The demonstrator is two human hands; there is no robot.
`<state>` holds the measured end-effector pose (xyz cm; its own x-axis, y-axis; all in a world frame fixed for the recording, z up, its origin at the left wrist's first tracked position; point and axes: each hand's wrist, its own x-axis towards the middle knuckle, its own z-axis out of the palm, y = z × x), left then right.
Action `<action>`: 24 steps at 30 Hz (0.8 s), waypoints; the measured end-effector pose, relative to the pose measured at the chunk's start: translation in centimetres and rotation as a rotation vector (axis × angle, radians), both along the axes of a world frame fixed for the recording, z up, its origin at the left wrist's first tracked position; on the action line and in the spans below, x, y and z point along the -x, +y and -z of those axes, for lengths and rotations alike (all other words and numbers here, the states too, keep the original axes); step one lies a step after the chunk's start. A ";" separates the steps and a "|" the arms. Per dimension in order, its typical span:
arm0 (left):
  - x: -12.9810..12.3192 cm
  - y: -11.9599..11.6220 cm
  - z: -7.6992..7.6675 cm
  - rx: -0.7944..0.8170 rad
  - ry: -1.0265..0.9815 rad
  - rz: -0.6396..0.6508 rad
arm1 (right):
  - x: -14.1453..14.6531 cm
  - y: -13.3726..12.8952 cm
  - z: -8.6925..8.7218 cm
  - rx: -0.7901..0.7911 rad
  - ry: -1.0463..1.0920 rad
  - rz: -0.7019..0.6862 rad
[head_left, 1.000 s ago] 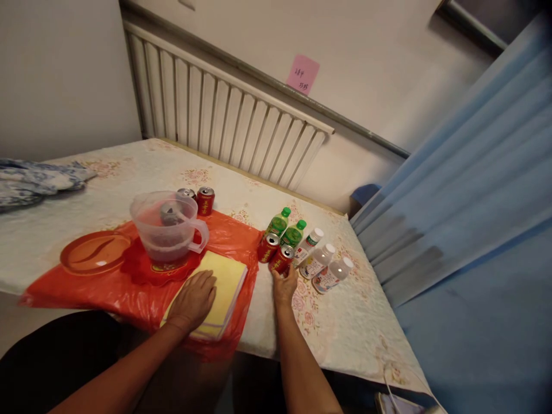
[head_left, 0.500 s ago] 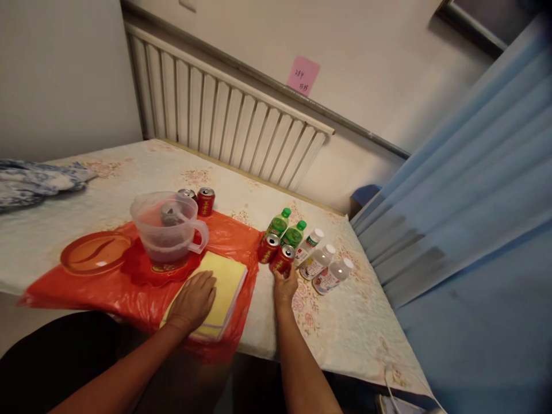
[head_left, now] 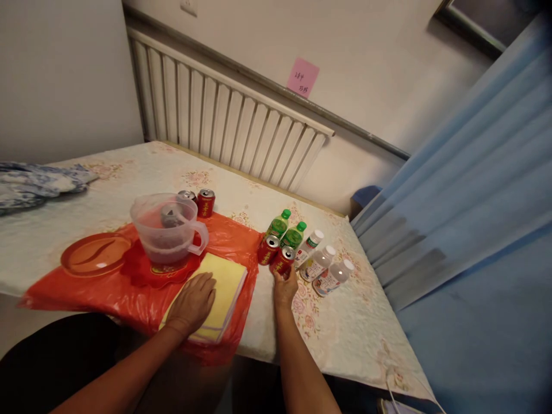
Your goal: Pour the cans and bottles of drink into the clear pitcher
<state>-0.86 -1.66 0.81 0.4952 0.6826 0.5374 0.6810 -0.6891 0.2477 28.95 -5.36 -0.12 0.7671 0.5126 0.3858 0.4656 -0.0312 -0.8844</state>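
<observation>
My left hand (head_left: 192,303) lies flat on a folded yellow cloth (head_left: 226,287), which rests on a red plastic bag (head_left: 146,302). Low on its near side, a red can (head_left: 281,264) is gripped by the fingers of my right hand (head_left: 285,288); the can stands upright. Another red can (head_left: 267,253) stands just left of it. Behind them are green-capped bottles (head_left: 278,223), and to the right several white-capped bottles (head_left: 331,277). A clear plastic jug (head_left: 166,230) sits in a red scalloped dish (head_left: 144,270) left of the cloth.
An orange-red lid (head_left: 92,259) lies at the left on the bag. More cans (head_left: 206,204) stand behind the jug. Bunched blue-and-white fabric (head_left: 38,184) is at the far left of the table (head_left: 241,192). A blue curtain (head_left: 466,190) hangs at the right.
</observation>
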 end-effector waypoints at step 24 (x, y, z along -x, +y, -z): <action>0.1 0.1 0.2 -0.073 0.033 -0.005 | -0.5 0.0 1.1 0.045 -0.073 0.035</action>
